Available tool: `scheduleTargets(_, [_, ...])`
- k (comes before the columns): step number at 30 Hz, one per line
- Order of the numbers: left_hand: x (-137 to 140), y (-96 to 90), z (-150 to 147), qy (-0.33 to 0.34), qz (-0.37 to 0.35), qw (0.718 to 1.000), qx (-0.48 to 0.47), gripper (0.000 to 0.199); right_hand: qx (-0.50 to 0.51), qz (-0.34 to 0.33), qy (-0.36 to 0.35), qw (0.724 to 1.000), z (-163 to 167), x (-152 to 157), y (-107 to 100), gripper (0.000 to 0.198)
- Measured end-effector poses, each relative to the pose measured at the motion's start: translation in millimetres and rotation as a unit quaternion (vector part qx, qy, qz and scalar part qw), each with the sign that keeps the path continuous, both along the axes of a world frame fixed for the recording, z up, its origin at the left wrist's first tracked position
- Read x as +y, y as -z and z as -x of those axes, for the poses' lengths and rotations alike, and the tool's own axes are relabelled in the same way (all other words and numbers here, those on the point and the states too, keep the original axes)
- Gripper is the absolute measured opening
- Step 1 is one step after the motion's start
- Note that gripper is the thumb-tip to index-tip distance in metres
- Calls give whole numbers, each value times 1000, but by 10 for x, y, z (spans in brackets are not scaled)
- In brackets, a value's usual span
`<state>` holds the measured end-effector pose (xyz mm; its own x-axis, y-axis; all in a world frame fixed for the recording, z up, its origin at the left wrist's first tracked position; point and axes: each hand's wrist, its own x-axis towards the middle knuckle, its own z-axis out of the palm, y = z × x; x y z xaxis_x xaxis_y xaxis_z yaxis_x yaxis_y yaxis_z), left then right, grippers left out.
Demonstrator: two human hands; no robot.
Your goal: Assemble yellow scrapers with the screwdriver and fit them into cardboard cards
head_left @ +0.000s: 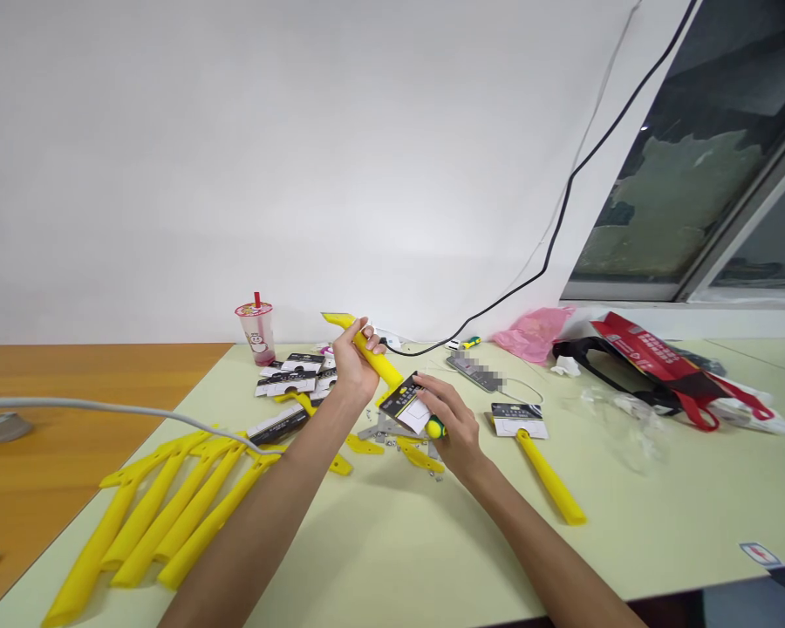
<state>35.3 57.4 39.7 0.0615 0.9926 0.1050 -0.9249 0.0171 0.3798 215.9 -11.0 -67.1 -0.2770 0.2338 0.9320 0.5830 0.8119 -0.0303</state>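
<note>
My left hand [358, 362] is closed round a yellow plastic scraper [383, 364], held tilted above the table, with a thin edge at its upper left end. At its lower end is a black-and-white header card [404, 405]. My right hand [450, 419] is closed, its fingers at the card's right edge. A screwdriver [435, 427] with a green and yellow handle pokes out under those fingers; its shaft is hidden. Below both hands lie loose yellow head pieces [419, 454], grey metal parts [385, 427] and tiny screws.
Several yellow handles [163, 515] lie at the left, crossed by a grey cable [137, 412]. Packaged cards [286, 382] and a drink cup [256, 333] stand behind. A carded scraper [549, 475], phone [474, 371], pink bag [533, 334] and red bag [667, 358] are at the right.
</note>
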Motion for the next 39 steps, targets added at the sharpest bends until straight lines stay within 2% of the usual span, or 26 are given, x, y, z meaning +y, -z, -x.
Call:
scheduleTargets(4, [44, 10, 48, 4, 2, 1000, -4, 11, 20, 29, -20, 999, 34, 2, 12, 65])
scheduleTargets(10, [74, -7, 80, 41, 12, 999, 0, 12, 36, 68, 9, 997, 16, 35, 42, 75])
scheduleTargets(16, [43, -23, 63, 79, 21, 996, 44, 10, -12, 161, -13, 987, 48, 72, 102, 98])
scheduleTargets(21, [31, 1, 39, 82, 14, 994, 69, 10, -16, 220, -30, 975, 108, 61, 181, 107])
scheduleTargets(27, [50, -4, 66, 64, 0, 995, 76, 15, -3, 274, -50, 960, 108, 63, 186, 97])
scheduleTargets(33, [40, -33, 87, 49, -32, 995, 82, 13, 0, 299, -89, 950, 122, 63, 169, 76])
scheduleTargets(36, [20, -29, 57, 46, -55, 992, 100, 16, -8, 324, -88, 942, 117, 52, 170, 72])
scheduleTargets(39, [1, -14, 11, 48, -76, 988, 126, 22, -18, 323, -76, 943, 101, 57, 184, 67])
